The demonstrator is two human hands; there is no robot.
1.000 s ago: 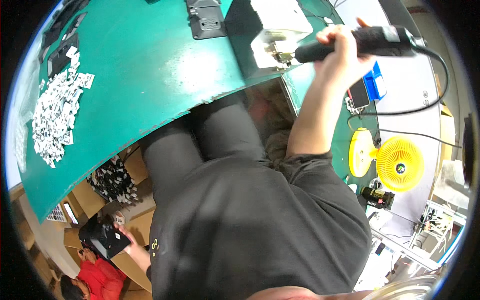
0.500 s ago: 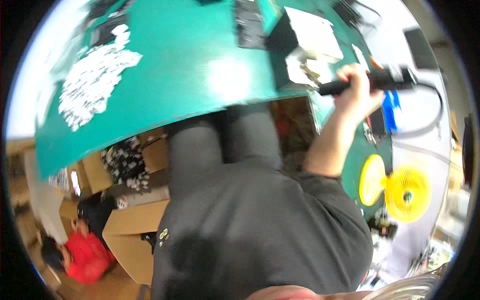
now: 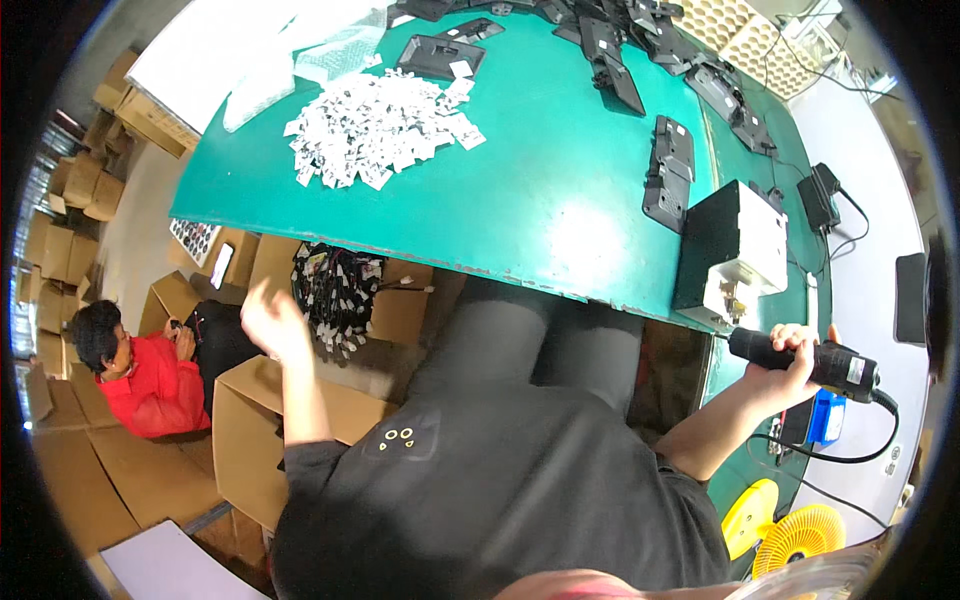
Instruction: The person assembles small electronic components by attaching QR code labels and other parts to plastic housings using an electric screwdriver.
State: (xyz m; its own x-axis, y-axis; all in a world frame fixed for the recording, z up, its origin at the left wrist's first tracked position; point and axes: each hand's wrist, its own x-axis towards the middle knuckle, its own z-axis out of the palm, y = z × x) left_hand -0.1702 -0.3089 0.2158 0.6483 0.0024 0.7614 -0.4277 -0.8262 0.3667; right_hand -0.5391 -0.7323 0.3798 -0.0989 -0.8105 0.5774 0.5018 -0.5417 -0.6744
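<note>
My right hand (image 3: 785,372) is wrapped round a black corded electric screwdriver (image 3: 835,368), at the table's right front edge. Its tip points left, close to the metal front of a black-and-white box-shaped device (image 3: 733,258). My left hand (image 3: 276,320) is raised off the table's front edge at the left, beside a carton of black cabled parts with white ends (image 3: 338,295). Motion blurs its fingers, and nothing shows in them. A wide pile of small white pieces (image 3: 375,128) lies on the green table (image 3: 530,190). One black plastic housing (image 3: 668,172) lies near the device.
More black housings (image 3: 610,65) line the far side, next to trays with round holes (image 3: 760,45). A yellow fan (image 3: 798,538) and a blue item (image 3: 826,418) stand at the right. Low at the left are an open carton (image 3: 250,440) and a seated person in red (image 3: 160,390).
My view has swung left, showing more of the table and the cartons. My left hand has come into sight. The screwdriver stays in my right hand, near the device.
</note>
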